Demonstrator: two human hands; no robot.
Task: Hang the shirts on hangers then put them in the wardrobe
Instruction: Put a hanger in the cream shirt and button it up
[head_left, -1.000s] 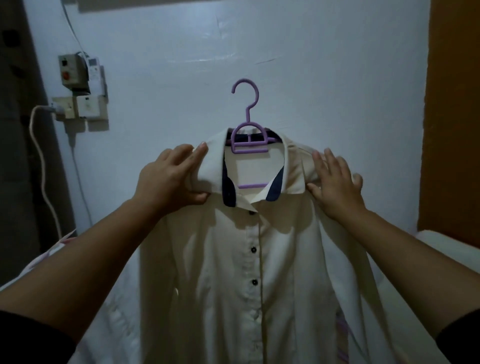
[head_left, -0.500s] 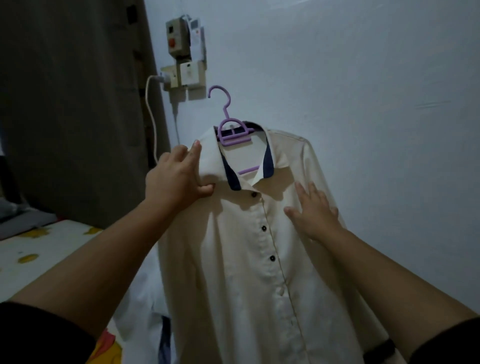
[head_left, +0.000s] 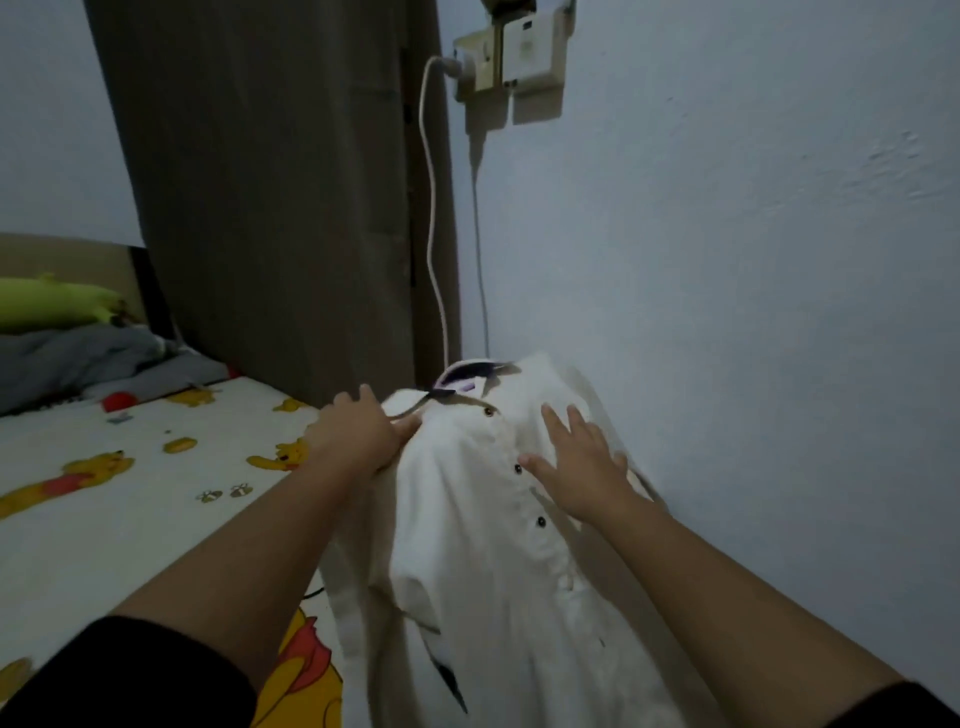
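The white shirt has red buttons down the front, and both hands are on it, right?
Not quite. In the head view the buttons down the white shirt are dark, not red. The rest holds: the left hand grips its shoulder and the right hand lies flat on its front.

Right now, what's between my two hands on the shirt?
In the head view, the shirt's buttoned placket runs between left hand and right hand.
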